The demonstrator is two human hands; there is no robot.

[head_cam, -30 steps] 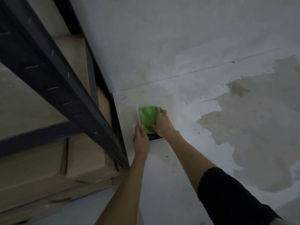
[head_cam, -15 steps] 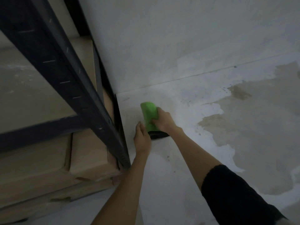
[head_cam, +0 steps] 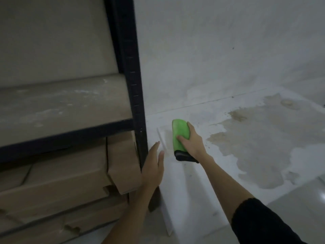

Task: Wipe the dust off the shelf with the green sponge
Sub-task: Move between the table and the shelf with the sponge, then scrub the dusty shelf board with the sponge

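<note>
My right hand point(head_cam: 192, 143) grips the green sponge point(head_cam: 179, 133), which has a black underside at its near end, and holds it lifted above the floor to the right of the shelf. My left hand point(head_cam: 153, 164) is open with straight fingers, beside the shelf's black upright post point(head_cam: 134, 85) and holding nothing. The dusty shelf board point(head_cam: 61, 106) lies at the left, with pale dust patches across its surface and a black front rail.
Cardboard boxes point(head_cam: 70, 176) are stacked under the shelf board. A white tray point(head_cam: 162, 138) sits on the pale floor below the sponge. A large brownish stain point(head_cam: 263, 143) spreads over the floor to the right. A grey wall rises behind.
My right hand has lifted the sponge off the white tray and turned it on edge. My left hand has let go of the tray and drawn back. The view has swung toward the shelf.
</note>
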